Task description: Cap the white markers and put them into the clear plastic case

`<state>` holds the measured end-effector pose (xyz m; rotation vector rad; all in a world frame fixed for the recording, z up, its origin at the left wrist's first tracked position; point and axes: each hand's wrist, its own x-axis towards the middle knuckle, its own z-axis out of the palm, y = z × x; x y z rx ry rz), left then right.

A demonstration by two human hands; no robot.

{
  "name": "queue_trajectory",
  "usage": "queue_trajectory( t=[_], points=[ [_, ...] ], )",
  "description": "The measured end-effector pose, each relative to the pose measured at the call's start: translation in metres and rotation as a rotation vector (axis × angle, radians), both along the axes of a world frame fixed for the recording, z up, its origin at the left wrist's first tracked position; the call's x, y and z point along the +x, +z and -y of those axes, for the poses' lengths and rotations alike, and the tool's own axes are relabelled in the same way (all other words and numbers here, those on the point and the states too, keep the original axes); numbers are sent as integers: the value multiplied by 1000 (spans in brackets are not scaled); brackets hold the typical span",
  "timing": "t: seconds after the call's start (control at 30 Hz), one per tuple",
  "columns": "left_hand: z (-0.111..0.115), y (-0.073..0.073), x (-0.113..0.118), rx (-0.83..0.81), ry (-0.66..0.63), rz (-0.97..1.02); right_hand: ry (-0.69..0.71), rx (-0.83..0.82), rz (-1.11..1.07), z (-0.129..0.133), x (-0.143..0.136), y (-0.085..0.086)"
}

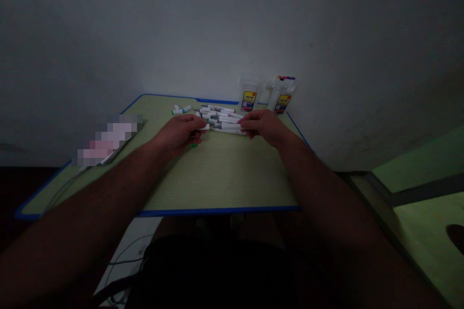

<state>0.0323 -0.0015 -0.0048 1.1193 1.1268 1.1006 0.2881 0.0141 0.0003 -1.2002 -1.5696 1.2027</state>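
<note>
My left hand [186,130] pinches a small white marker cap [204,127] over the middle of the table. Facing it, my right hand [263,125] is closed on the rear end of a white marker [229,126], whose tip points left toward the cap. Cap and marker look slightly apart. Just behind them lies a loose pile of several white markers [221,112], partly hidden by my fingers. A green piece [194,145] rests on the table below my left hand.
The table [217,178] has a blue edge. Loose caps [181,110] lie at back left. A clear case [249,96] and another with several markers [282,96] stand at back right by the wall. A blurred device [108,142] with a cable lies left.
</note>
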Motion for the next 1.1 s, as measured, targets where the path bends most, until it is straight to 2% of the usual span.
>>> queue_trajectory(
  t=[0.4,0.63,1.1],
  points=[
    [3,0,5,16,-32,-39,35,16,15,3,-5,1],
    [5,-3,6,68,-93,-78,57,20,26,3,-7,-1],
    [3,-6,6,120,-94,-151,55,17,31,4,-8,-1]
  ],
)
